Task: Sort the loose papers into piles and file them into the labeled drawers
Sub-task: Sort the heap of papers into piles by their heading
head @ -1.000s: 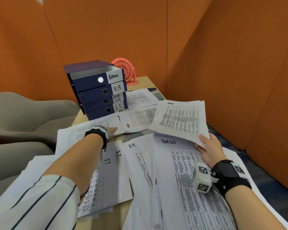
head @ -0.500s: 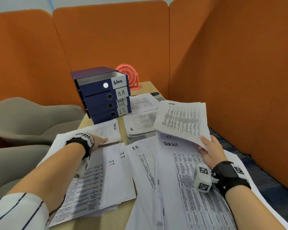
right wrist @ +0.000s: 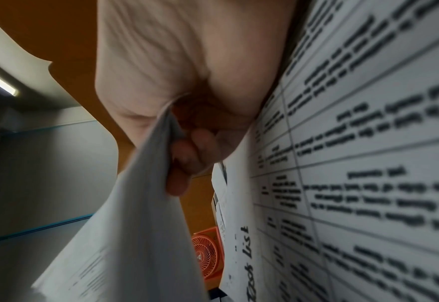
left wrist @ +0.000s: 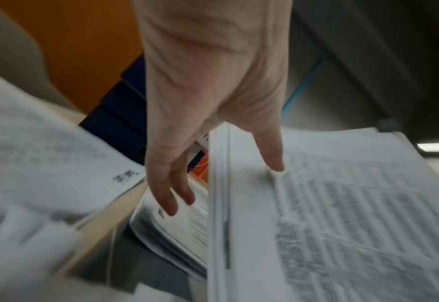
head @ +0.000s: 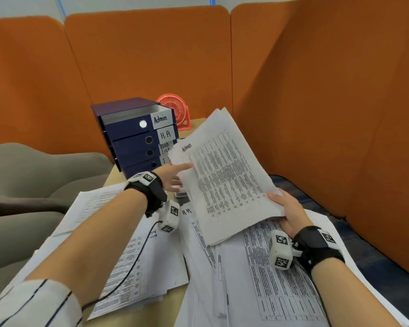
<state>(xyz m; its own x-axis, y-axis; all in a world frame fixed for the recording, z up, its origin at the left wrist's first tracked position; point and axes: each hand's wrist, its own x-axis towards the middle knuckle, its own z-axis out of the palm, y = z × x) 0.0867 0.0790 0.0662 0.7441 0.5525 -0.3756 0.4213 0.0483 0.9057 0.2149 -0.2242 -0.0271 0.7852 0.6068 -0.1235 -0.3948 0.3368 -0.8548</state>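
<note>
Head view: thick stack of white printed sheets headed "Admin" [head: 224, 180], lifted off the table and tilted, gripped at its near right corner by the right hand [head: 289, 212], thumb on top, fingers curled beneath. Left hand [head: 172, 177] at the stack's left edge, fingers straight, thumb reaching onto the top page; no curl round the paper visible. Behind it, dark blue four-drawer desk cabinet [head: 132, 138] with white labels reading "Admin", "H.R", "Task List" and a half-hidden lowest one; top "Admin" drawer pulled out a little, the others flush. Coral-pink small round desk fan [head: 175, 109] just behind the cabinet, against the orange fabric partition [head: 151, 57]. Spread over the light wooden table [head: 168, 310]: pile of sheets marked "IT" [head: 137, 267] under the left forearm, a sheet marked "H-R" [head: 188, 212] just beside the left wrist, and a wide pile of tabled pages [head: 281, 291] under the right wrist. Grey upholstered seat [head: 33, 171] at far left.

Left wrist view, blurred: thumb [left wrist: 270, 155] laid flat on the printed face of the lifted stack, fingers [left wrist: 169, 194] straight below its edge, apart from a further low pile on the table.

Right wrist view: fingertips [right wrist: 185, 161] curled under the held sheets, pinching them against the palm; page headed "Task list" [right wrist: 355, 183] just beside the hand.
</note>
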